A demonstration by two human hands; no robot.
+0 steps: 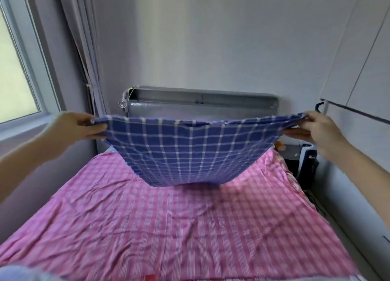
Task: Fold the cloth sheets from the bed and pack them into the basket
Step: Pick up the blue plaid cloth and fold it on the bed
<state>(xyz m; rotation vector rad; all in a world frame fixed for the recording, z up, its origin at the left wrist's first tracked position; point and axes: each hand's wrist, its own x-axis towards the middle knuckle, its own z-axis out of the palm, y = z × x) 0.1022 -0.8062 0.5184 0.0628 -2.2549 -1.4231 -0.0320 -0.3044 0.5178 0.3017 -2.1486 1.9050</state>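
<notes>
A blue cloth sheet (185, 152) with a white grid pattern hangs doubled over in the air above the bed. My left hand (78, 125) pinches its upper left corner and my right hand (316, 131) pinches its upper right corner, stretching the top edge taut. Its lower fold hangs just above a pink checked sheet (168, 223) that lies spread and wrinkled across the whole bed. No basket is in view.
A grey headboard (200, 100) stands against the far wall. A window (14, 69) and a curtain (84, 48) are at the left. White cabinets (363, 69) and a dark bedside unit (304, 160) are at the right.
</notes>
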